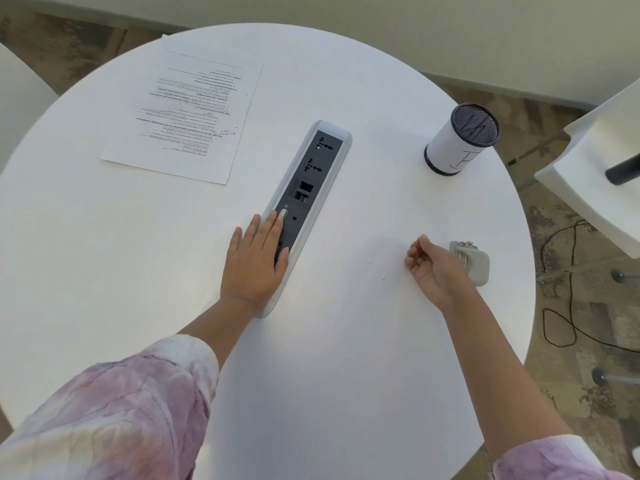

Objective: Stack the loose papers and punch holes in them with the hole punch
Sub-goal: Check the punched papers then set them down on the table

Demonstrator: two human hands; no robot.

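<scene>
Now, all places are given from the socket strip (304, 202) in the table (104, 271).
Right hand (434, 268): right of the strip, fingers loosely curled, holding nothing.
Hole punch (472, 261): just beyond that hand, touching or nearly.
Left hand (256, 261): flat, empty, on the strip's near end.
Papers (187, 112): far left of the strip, long axis running away; left hand is nearer.

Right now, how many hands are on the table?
2. The left hand lies flat over the near end of the socket strip; the right hand, fingers curled, rests beside the hole punch at the table's right edge.
</scene>
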